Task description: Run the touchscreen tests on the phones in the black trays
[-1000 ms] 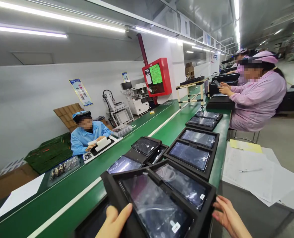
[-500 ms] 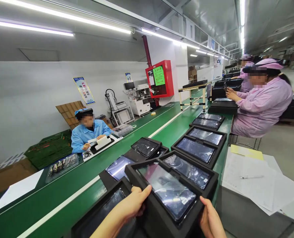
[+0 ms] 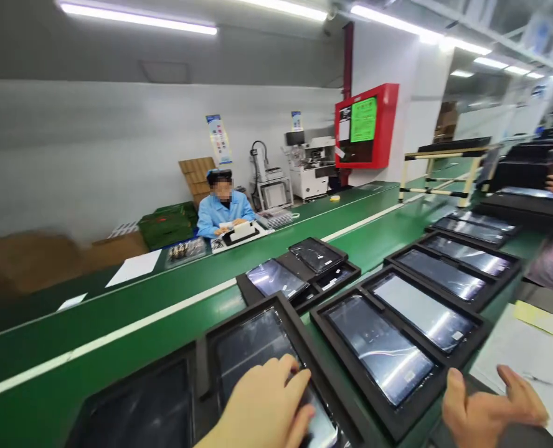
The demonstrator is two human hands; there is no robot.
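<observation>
Pretty packed along the lower right of the belt [image 3: 131, 311]: black trays running in a row toward upper right, nearly edge to edge. Bare green only left of the white stripe, lots of room there. Narrow green gap between the near tray [image 3: 276, 348] at bottom center and the next tray [image 3: 398, 348] to its right.

Left hand [image 3: 264, 407] at bottom center, laid flat on the near tray's screen, fingers loosely bent and together, touching but not gripping. Right hand [image 3: 484, 410] at bottom right, spread wide, thumb out, just off that next tray's lower right corner; hard to say if actually touching anything. Papers [image 3: 533, 354] just right of it.

Far side, frame center: person in blue [image 3: 223, 208] seated at a small tray. Red cabinet [image 3: 365, 124] up top right of center.
</observation>
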